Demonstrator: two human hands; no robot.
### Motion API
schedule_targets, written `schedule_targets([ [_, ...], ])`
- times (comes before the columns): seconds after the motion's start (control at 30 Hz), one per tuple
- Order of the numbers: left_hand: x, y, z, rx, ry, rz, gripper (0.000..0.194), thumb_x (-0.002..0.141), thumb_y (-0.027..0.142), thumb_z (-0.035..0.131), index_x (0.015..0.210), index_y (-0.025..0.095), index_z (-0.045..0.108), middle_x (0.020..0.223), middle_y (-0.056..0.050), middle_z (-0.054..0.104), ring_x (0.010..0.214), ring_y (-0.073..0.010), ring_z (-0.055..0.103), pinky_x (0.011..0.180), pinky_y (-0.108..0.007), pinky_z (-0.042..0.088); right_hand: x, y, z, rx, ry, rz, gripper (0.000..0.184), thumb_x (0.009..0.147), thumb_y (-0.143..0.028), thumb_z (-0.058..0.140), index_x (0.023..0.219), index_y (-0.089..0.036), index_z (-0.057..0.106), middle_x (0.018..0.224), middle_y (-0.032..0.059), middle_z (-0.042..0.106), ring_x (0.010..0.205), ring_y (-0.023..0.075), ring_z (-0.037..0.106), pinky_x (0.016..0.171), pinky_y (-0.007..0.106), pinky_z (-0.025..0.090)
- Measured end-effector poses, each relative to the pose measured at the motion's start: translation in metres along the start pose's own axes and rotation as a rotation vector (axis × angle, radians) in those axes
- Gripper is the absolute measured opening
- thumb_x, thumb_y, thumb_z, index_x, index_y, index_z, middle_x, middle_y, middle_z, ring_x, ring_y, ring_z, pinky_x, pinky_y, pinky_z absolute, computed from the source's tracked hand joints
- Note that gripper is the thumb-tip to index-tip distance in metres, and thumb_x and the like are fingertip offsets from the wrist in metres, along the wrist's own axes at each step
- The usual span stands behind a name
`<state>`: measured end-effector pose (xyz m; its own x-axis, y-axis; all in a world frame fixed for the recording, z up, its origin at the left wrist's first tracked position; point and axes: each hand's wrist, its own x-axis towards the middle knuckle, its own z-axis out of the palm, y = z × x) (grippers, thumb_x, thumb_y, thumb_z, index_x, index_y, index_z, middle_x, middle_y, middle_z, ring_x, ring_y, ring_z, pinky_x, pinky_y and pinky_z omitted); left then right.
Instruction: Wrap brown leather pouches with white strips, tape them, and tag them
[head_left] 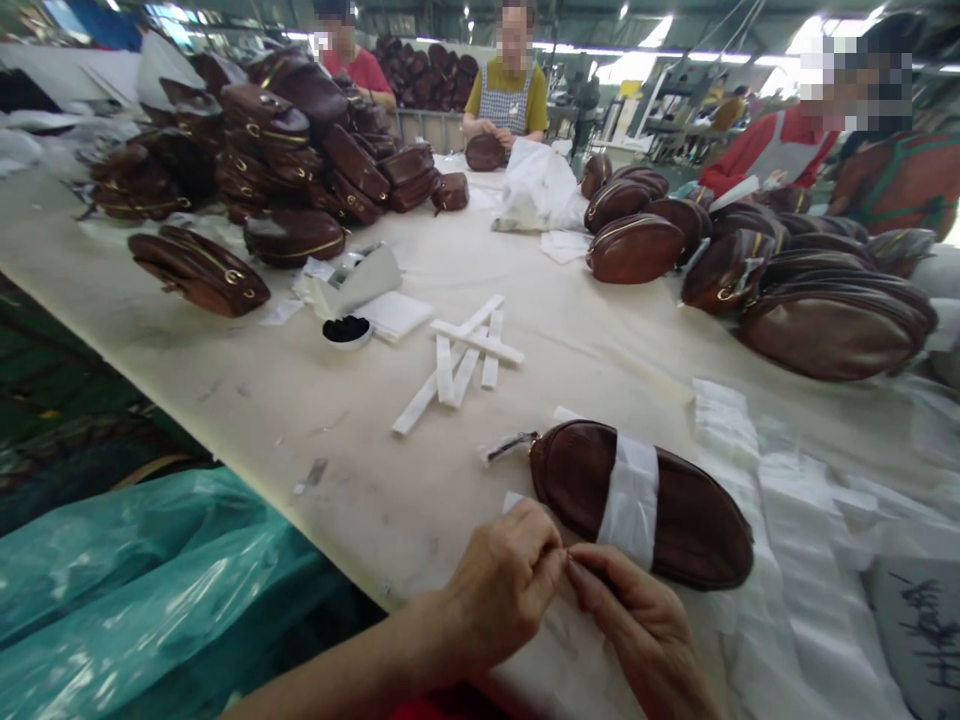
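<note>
My left hand [514, 565] and my right hand [637, 615] meet fingertip to fingertip above the table, both pinched closed. Whatever lies between the fingertips is too small to make out. Just beyond them rests a dark brown oval leather bag [701, 515], with a white wrapping band [630, 495] around its middle. From the bag's left end sticks out a zipper pull [514, 445], covered in white or clear wrapping. A bit of white paper or wrapping shows beside my left hand.
White strips [465, 350] lie crossed mid-table. Behind them are a tape dispenser [356, 280] and a small dish of black pieces [346, 331]. Brown bags pile up at left [262, 140] and right [832, 320]. White sheets [795, 540] cover the right side. Several people work around the table.
</note>
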<state>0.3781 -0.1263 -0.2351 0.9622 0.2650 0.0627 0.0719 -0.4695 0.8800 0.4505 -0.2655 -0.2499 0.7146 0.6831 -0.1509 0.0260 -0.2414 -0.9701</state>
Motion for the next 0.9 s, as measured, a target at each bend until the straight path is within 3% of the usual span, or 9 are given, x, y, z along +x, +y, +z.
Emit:
schedule_targets([
  [0.17, 0.008, -0.016, -0.004, -0.076, 0.065, -0.046, 0.014, 0.083, 0.018, 0.042, 0.068, 0.018, 0.044, 0.070, -0.001, 0.049, 0.066, -0.0132, 0.048, 0.062, -0.024, 0.036, 0.022, -0.011, -0.004, -0.157, -0.035, -0.027, 0.023, 0.079, -0.039, 0.058, 0.085, -0.020, 0.070, 0.075, 0.0018, 0.069, 0.068, 0.0145, 0.063, 0.061, 0.018, 0.050],
  [0.4, 0.017, -0.028, -0.009, -0.169, 0.084, -0.120, 0.015, 0.085, 0.021, 0.040, 0.072, 0.017, 0.046, 0.067, 0.000, 0.047, 0.062, -0.0123, 0.045, 0.060, -0.024, 0.035, 0.050, -0.024, 0.001, -0.184, -0.084, 0.099, 0.024, 0.075, -0.041, 0.060, 0.077, -0.019, 0.069, 0.066, 0.0007, 0.065, 0.060, 0.0128, 0.057, 0.053, 0.018, 0.045],
  [0.67, 0.025, -0.040, -0.015, -0.201, 0.112, -0.144, 0.025, 0.089, 0.027, 0.037, 0.070, 0.017, 0.049, 0.066, -0.002, 0.052, 0.063, -0.0133, 0.050, 0.060, -0.024, 0.040, 0.065, -0.027, 0.002, -0.251, -0.100, 0.139, 0.027, 0.077, -0.043, 0.057, 0.077, -0.018, 0.067, 0.064, 0.0001, 0.060, 0.056, 0.0119, 0.053, 0.048, 0.019, 0.041],
  [0.77, 0.044, -0.055, -0.018, -0.106, 0.119, -0.227, 0.023, 0.089, 0.021, 0.035, 0.078, 0.016, 0.055, 0.072, -0.004, 0.058, 0.070, -0.0151, 0.055, 0.069, -0.026, 0.045, 0.072, -0.033, -0.009, -0.296, -0.080, 0.156, 0.029, 0.077, -0.046, 0.058, 0.074, -0.018, 0.067, 0.057, -0.0009, 0.055, 0.051, 0.0109, 0.049, 0.044, 0.020, 0.039],
  [0.9, 0.072, -0.074, -0.011, 0.141, 0.003, -0.190, 0.020, 0.081, 0.012, 0.042, 0.093, 0.015, 0.058, 0.096, -0.008, 0.063, 0.089, -0.0188, 0.057, 0.082, -0.030, 0.046, 0.086, -0.042, -0.018, -0.387, -0.013, 0.083, 0.028, 0.075, -0.044, 0.059, 0.075, -0.018, 0.069, 0.057, -0.0001, 0.058, 0.051, 0.0118, 0.050, 0.043, 0.020, 0.039],
])
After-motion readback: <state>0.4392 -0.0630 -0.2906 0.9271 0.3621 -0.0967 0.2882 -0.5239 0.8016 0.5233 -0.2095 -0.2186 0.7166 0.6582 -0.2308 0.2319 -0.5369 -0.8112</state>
